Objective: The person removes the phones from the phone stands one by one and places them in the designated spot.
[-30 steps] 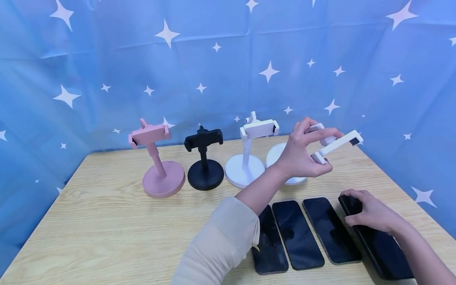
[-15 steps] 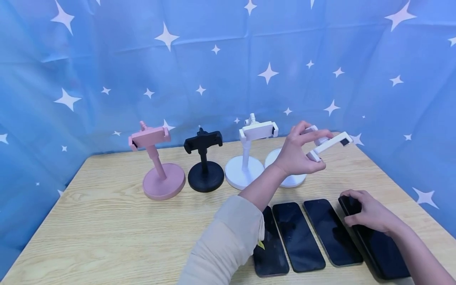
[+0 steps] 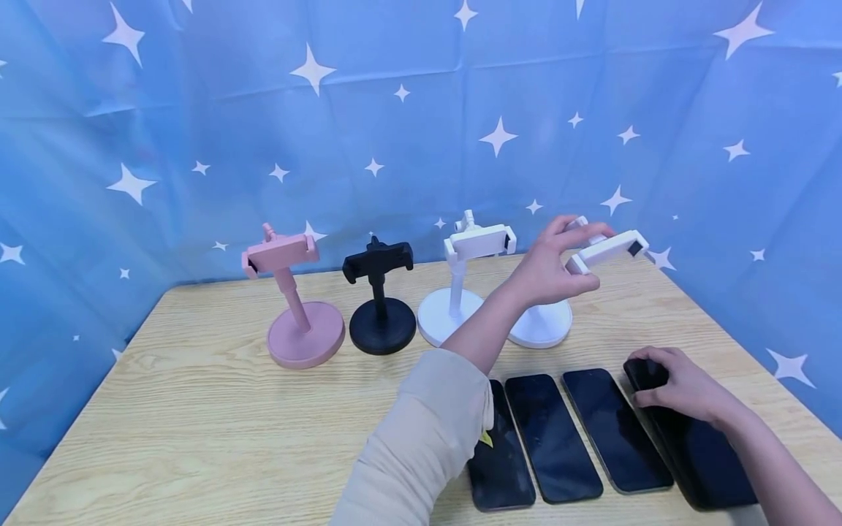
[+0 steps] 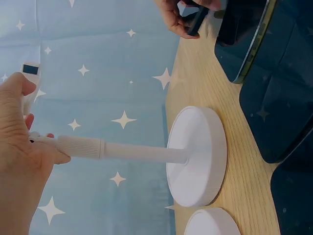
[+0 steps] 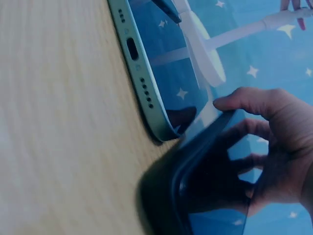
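A white phone stand (image 3: 539,326) stands at the back right, its round base (image 4: 195,156) on the table. My left hand (image 3: 547,264) grips it at the top, fingers and thumb round the back of its white clamp (image 3: 608,250); the joint there is partly hidden. My right hand (image 3: 687,387) holds a thick black phone (image 3: 707,464) at the far right, thumb on one long edge and fingers on the other. In the right wrist view, the fingers mirror in its glossy screen (image 5: 215,223). Beside it lies another dark phone (image 3: 618,431) with a pale green frame.
Two more dark phones (image 3: 554,438), (image 3: 503,460) lie left of these, one partly under my left sleeve (image 3: 421,431). A second white stand (image 3: 447,314), a black stand (image 3: 381,325) and a pink stand (image 3: 305,336) stand in a row before a blue starry curtain (image 3: 395,131).
The held white stand's base has shifted right, while its clamp has moved slightly left and up with my left hand. My right hand stays nearly still on the thick phone.
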A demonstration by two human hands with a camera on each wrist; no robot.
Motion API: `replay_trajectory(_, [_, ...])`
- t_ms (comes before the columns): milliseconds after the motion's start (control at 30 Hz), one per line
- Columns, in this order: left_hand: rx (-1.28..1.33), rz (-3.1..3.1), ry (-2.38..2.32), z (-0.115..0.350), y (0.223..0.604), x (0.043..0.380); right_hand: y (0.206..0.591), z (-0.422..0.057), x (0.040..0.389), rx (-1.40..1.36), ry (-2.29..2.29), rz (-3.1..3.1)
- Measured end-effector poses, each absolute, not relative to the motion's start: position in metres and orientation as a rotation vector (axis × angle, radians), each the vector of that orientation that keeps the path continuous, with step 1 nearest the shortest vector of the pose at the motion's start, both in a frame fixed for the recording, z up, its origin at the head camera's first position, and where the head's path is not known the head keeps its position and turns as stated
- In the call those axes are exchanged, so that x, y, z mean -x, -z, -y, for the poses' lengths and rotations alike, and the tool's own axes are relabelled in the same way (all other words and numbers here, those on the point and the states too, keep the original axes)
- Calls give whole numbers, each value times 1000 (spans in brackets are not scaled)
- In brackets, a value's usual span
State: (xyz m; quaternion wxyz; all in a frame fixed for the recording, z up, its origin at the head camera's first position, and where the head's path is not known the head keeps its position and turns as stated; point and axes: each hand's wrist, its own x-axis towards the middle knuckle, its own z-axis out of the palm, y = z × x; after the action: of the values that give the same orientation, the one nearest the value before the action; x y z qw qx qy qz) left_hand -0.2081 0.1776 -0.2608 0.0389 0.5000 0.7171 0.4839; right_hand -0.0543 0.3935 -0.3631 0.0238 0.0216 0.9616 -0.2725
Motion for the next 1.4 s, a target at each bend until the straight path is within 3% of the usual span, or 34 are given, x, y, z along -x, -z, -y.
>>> replay_trajectory(400, [-1425,-2199,-1501,-184,261,213,365,-394,62,66,766,-3027])
replay_trajectory(1133, [-1309,-2218,-1607,-195,268,208,377,-396,63,-7,607,-3064])
replay_trajectory(1400, [-1152,-2219,-1708,-194,267,200,378,-394,64,-24,604,-3059])
